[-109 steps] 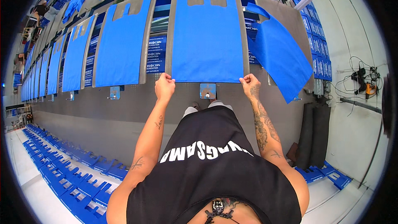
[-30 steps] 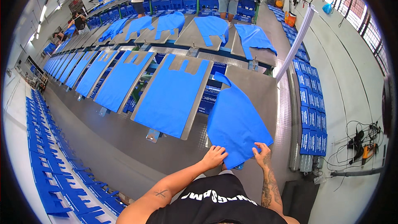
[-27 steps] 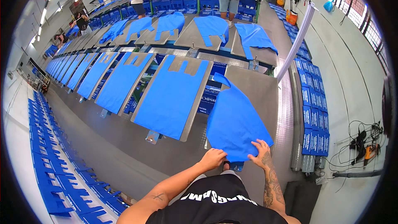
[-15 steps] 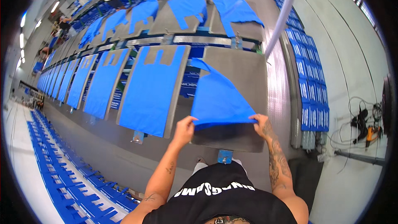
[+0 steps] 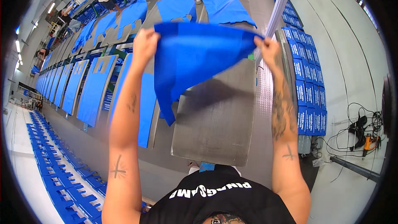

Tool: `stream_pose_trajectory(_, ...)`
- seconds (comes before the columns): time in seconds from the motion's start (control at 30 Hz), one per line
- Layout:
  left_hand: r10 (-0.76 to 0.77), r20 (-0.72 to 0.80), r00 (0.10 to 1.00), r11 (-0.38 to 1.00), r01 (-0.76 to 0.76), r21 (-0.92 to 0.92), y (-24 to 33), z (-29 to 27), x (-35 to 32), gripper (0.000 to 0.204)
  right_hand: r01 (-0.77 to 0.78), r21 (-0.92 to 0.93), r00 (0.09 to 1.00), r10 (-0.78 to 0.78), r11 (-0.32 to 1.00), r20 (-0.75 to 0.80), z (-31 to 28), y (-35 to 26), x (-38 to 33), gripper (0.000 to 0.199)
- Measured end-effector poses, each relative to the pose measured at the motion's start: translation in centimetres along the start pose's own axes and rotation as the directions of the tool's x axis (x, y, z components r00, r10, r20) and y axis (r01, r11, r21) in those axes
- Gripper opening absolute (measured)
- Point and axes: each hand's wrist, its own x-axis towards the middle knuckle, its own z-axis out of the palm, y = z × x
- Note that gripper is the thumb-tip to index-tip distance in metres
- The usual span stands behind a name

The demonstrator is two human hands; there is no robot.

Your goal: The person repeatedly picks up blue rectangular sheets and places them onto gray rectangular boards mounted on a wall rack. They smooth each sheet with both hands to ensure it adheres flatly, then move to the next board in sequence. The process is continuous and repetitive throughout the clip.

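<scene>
A blue fabric bag [image 5: 195,60] hangs stretched in the air between my two raised hands. My left hand [image 5: 146,46] pinches its upper left corner, and my right hand [image 5: 270,53] grips the narrowed corner at the right. One loose strip of the bag dangles below on the left. Beneath it lies a bare grey board [image 5: 215,126], partly shaded by the cloth. Beside that board, another blue bag [image 5: 146,99] lies flat on its own board, partly hidden by my left forearm.
A row of boards with flat blue bags [image 5: 97,89] runs off to the left. Across the rack, more blue bags [image 5: 226,9] lie draped on boards. A pale post [image 5: 277,14] rises at right, near stacked blue printed pieces [image 5: 309,83]. People stand at the far side.
Both hands have lifted the bag off the near board and carried it up and away from my body. The board is now uncovered, and the view has shifted slightly.
</scene>
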Motion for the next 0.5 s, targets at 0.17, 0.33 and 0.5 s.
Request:
stream_pose_trajectory(0.17,-0.019,-0.045,0.999,0.974,0.009,-0.225,3.9,-6.2,11.5,0.028,0.255,0.459,0.960,-0.164,0.851,-0.228,-5.5,-9.7,8.0,0.025)
stream_pose_trajectory(0.33,0.005,0.023,1.000,0.686,0.013,-0.727,6.5,-8.6,11.6,0.033,0.486,0.594,0.871,-0.301,0.641,-0.389,-10.2,-11.3,6.9,0.026)
stream_pose_trajectory(0.5,-0.083,0.248,0.965,0.403,0.260,-0.878,6.9,-7.8,3.1,0.052,0.522,0.627,0.853,-0.342,0.579,-0.394,-9.1,-8.5,-0.2,0.035)
